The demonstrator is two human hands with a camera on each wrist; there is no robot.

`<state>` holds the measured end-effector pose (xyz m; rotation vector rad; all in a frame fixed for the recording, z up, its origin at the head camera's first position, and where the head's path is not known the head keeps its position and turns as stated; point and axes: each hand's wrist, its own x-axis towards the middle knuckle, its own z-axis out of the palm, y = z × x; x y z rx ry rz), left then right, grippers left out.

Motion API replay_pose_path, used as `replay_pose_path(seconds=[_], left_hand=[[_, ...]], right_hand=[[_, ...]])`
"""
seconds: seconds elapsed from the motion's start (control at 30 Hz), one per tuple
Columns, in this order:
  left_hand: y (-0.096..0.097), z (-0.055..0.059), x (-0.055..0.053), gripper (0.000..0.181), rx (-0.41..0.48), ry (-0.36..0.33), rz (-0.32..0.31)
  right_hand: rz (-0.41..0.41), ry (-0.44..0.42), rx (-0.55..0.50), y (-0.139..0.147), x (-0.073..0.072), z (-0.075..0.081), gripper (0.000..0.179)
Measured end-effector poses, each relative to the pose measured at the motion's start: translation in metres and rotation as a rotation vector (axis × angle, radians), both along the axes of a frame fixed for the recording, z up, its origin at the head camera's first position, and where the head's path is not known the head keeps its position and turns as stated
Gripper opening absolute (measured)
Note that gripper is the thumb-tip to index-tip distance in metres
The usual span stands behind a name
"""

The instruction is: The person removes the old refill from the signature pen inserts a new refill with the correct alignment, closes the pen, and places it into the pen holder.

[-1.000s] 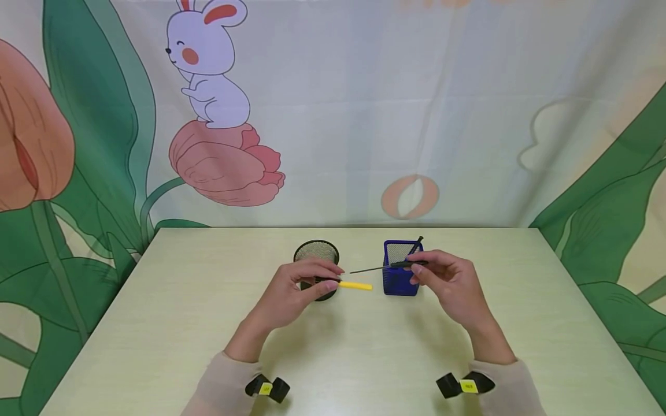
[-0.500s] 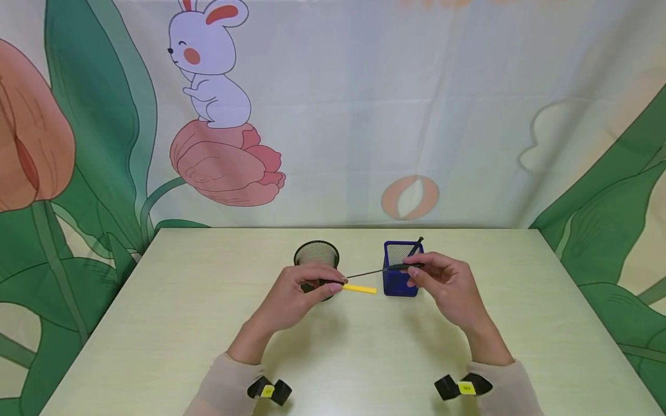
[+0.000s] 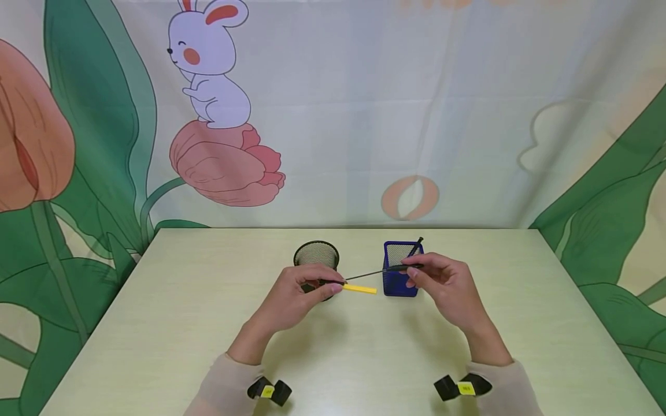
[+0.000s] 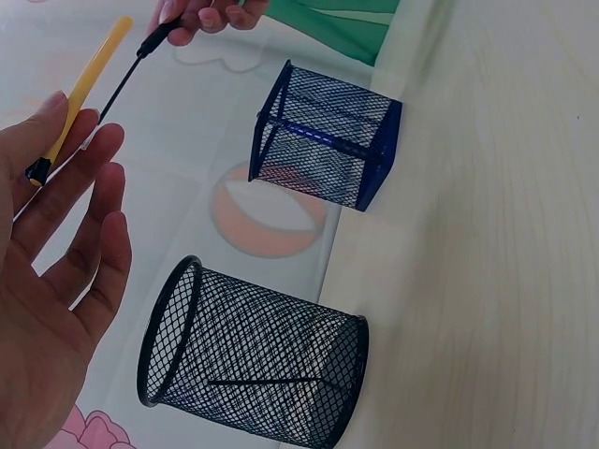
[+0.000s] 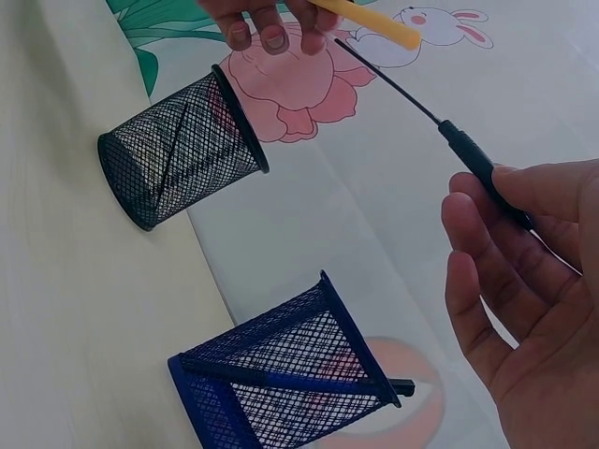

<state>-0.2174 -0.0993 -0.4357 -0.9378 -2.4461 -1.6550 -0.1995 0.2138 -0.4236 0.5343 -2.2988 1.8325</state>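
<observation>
My left hand (image 3: 291,297) pinches a yellow pen-like stick (image 4: 94,70) with a black end, between thumb and fingers. My right hand (image 3: 455,292) pinches the black handle of a thin-shafted tool (image 5: 473,159) that looks like a small screwdriver. Its dark shaft points left, and the tip ends at my left fingertips beside the yellow stick. A small pale, clear piece shows near that tip in the left wrist view; what it is I cannot tell. Both hands are raised above the table, in front of two mesh holders.
A round black mesh pen holder (image 4: 257,351) stands behind my left hand, a thin dark stick showing through its mesh. Behind my right hand is a square blue mesh holder (image 5: 281,374) with a dark pen (image 5: 299,379) leaning in it. A printed curtain (image 3: 333,115) hangs behind the table (image 3: 182,289).
My hands have come slightly closer together. The shaft's tip, apart from my left fingers a second ago, now meets them. The yellow stick has shifted slightly right and down; little differs over the last half second.
</observation>
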Motion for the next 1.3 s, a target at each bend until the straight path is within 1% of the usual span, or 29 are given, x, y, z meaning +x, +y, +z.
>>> replay_pose_path(seconds=[0.17, 0.4, 0.63, 0.83, 1.07, 1.3], left_hand=[[-0.001, 0.0, 0.0, 0.012, 0.002, 0.001, 0.0], [-0.002, 0.0, -0.001, 0.012, -0.011, -0.008, 0.026], [-0.004, 0.001, -0.001, 0.012, -0.019, -0.013, 0.038], [-0.004, 0.001, -0.001, 0.012, -0.025, -0.009, 0.033], [-0.004, 0.0, -0.003, 0.012, -0.035, -0.002, 0.034], [-0.001, -0.003, -0.004, 0.01, -0.059, -0.017, 0.004]], right_hand=[[-0.006, 0.004, 0.003, 0.003, -0.001, 0.0, 0.017], [-0.023, 0.01, -0.001, 0.01, -0.002, 0.0, 0.018], [-0.045, 0.014, 0.001, 0.017, -0.005, 0.0, 0.02], [-0.057, 0.0, -0.023, 0.018, -0.006, 0.0, 0.019], [-0.054, 0.011, -0.02, 0.018, -0.006, 0.0, 0.019], [-0.04, 0.011, -0.008, 0.019, -0.007, 0.001, 0.02]])
